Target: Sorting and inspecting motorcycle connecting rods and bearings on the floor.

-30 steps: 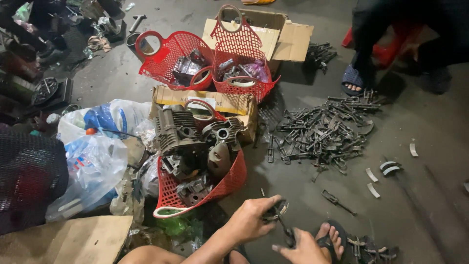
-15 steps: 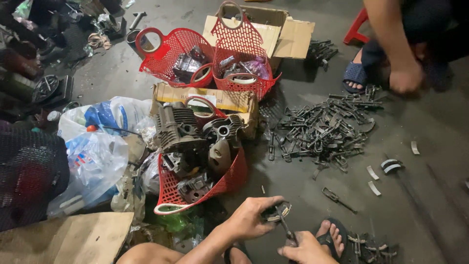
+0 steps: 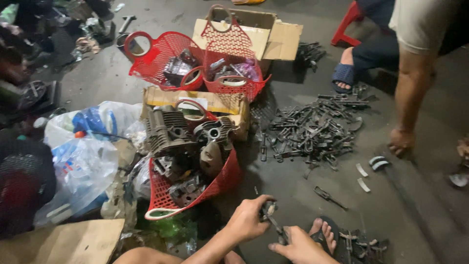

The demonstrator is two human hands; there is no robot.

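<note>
Since half a second earlier, another person's hand (image 3: pixel 400 142) had dropped to the floor at the right of the frame, near the pile of metal parts (image 3: pixel 312 129). At the bottom centre, the left hand (image 3: pixel 246 220) was closed around one end of a small metal part (image 3: pixel 271 220), while the right hand (image 3: pixel 300 248) gripped its lower end beside a sandalled foot (image 3: pixel 325 232). Left of them stood a red basket (image 3: pixel 220 183) of engine pieces.
</note>
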